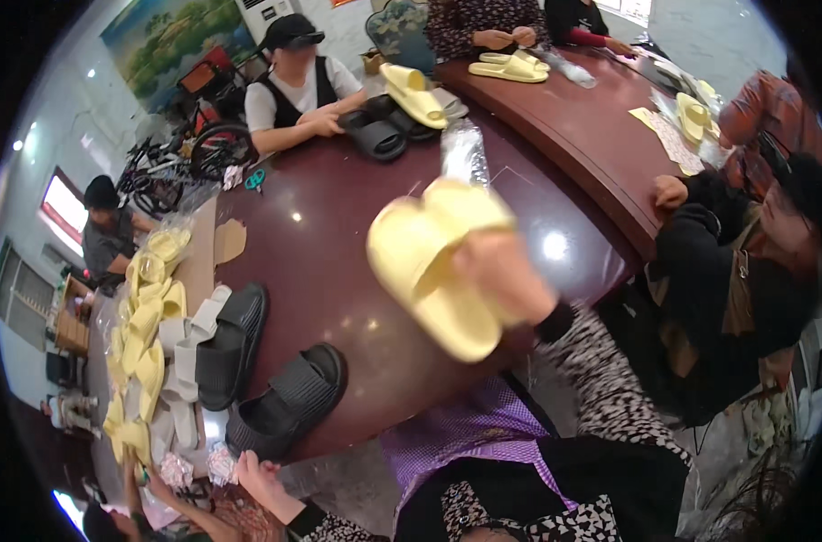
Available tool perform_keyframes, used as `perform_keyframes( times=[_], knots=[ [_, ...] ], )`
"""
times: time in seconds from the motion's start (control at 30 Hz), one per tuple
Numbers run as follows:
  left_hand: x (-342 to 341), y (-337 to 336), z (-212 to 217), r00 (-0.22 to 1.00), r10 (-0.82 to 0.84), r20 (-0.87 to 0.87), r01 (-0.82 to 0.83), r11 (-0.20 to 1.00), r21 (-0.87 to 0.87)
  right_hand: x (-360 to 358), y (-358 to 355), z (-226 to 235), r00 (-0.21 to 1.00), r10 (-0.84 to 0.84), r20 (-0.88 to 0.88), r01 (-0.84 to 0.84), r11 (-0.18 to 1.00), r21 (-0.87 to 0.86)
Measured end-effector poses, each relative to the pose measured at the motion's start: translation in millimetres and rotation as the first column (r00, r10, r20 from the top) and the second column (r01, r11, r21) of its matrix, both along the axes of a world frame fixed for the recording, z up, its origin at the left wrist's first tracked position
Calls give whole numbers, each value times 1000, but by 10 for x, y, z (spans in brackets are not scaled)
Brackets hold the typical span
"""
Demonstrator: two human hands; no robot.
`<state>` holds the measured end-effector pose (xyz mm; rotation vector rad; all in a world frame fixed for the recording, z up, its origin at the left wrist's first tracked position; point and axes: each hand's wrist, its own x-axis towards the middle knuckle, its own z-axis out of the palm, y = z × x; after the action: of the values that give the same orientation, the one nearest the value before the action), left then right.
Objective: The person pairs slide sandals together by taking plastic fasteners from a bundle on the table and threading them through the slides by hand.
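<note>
In my right hand (pixel 506 275), raised over the table, is a pair of pale yellow slippers (pixel 411 244). The slippers are pressed together, and my fingers are partly blurred around the nearer one. My left hand (pixel 264 479) is low at the table's near left edge, its fingers curled against a ball of crumpled printed paper (pixel 222 463). Just above that hand lies a black ribbed slipper (pixel 293 397). A second black slipper (pixel 233 348) rests farther left, beside several grey slippers (pixel 183 361).
Yellow slippers (pixel 144 325) line the left side of the dark red table (pixel 311 244). Across it, a person handles black slippers (pixel 375 135) near a clear plastic bag (pixel 465 154). Another paper ball (pixel 174 470) lies near a co-worker's hands. A person in black sits at right.
</note>
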<state>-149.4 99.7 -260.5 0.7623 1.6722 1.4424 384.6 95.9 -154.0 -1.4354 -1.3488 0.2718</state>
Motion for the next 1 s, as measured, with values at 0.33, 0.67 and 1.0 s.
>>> perform_keyframes(
  times=[0.33,0.67,1.0],
  knots=[
    [709,87,6,901,-36,432,-11,994,107,1925,-157,882,643,-642,417,598,762,251],
    [1593,75,46,785,-307,538,244,952,186,-447,-33,-782,898,205,-389,-292,940,-179],
    [1153,69,273,923,-231,308,160,958,237,-153,98,-682,881,159,-445,-244,960,-140]
  ],
)
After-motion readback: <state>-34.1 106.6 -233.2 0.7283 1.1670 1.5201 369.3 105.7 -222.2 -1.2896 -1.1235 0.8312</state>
